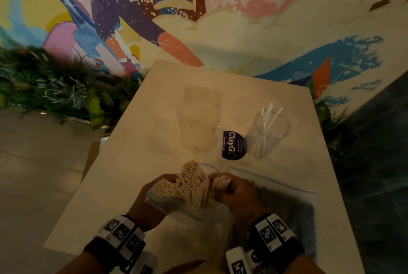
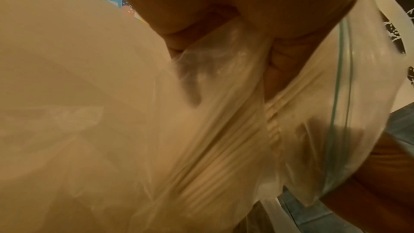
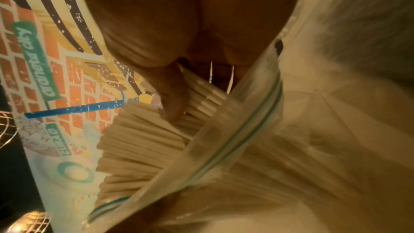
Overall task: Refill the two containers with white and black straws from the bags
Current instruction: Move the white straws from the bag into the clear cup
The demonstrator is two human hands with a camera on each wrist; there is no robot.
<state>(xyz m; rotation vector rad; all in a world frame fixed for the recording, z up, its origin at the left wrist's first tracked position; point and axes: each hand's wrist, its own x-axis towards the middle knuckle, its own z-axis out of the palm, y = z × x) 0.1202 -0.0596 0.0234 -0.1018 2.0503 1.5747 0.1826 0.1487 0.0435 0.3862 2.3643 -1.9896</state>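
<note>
A clear zip bag (image 1: 176, 209) of white straws (image 1: 187, 181) stands at the table's near edge, its straw ends fanning out of the open mouth. My left hand (image 1: 152, 192) grips the bag and the straws inside it (image 2: 224, 139). My right hand (image 1: 231, 187) is curled round a small bundle of white straws (image 3: 201, 98) at the bag's mouth. A second zip bag with black straws (image 1: 284, 209) lies flat under my right wrist. A clear round container (image 1: 265, 134) with a few white straws stands at the right. A frosted squarish container (image 1: 198, 119) stands mid-table.
A dark round "ClayGo" sign (image 1: 231, 144) stands between the two containers. The white table (image 1: 123, 176) ends near a painted mural wall (image 1: 220, 20); green plants (image 1: 55, 88) run along the left. Tiled floor lies on both sides.
</note>
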